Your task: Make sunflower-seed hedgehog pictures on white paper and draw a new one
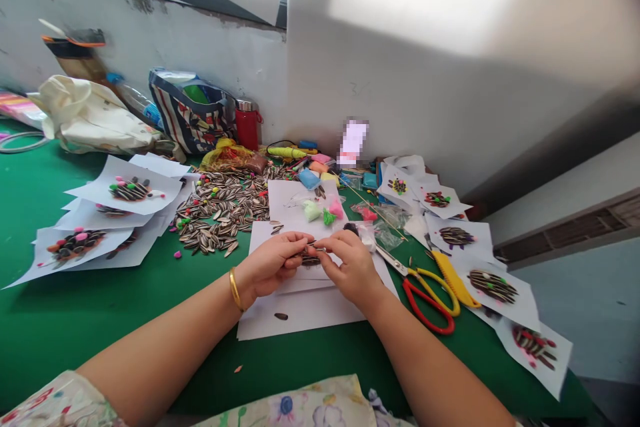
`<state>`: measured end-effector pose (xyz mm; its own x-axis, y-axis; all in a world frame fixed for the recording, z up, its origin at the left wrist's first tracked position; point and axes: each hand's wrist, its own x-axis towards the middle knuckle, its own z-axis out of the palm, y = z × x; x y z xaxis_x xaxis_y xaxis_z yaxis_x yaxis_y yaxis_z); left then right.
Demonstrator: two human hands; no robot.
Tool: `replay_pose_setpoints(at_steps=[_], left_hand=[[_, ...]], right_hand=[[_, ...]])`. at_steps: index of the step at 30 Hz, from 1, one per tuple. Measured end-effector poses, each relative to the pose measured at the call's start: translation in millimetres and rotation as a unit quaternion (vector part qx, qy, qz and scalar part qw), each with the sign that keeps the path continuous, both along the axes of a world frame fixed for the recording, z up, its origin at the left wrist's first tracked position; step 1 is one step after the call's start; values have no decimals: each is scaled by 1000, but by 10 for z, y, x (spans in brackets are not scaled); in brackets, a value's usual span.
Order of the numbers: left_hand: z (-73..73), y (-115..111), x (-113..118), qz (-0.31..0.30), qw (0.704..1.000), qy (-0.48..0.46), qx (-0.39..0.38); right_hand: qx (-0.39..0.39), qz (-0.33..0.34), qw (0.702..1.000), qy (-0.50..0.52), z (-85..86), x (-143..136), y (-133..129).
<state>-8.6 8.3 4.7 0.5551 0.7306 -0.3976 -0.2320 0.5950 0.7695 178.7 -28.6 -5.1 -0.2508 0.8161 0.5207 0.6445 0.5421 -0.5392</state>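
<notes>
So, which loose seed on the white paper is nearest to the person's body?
The single dark seed below the left hand, in the lower left part of the white paper. The other loose seeds there lie farther up.

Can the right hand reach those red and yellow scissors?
Probably yes: the right hand is near the scissors, and their red handle lies uncovered. But it seems busy pinching something small with the left hand.

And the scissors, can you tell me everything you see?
The scissors have silvery, metal-looking blades and two loop handles, one red, one yellow. The handles rest on the green table, to the right of the person's right hand, with the blades pointing away and leftward. No hand holds them. A yellow toothed piece lies close beside the yellow handle; whether they touch is unclear.
</notes>
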Motion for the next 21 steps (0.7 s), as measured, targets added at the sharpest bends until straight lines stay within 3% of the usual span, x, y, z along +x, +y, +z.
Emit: replay_pose_setpoints(at_steps=[21], left_hand=[[-111,-30,31,-21,985,113,132]], right_hand=[[-12,-1,1000,20,-44,-22,33]])
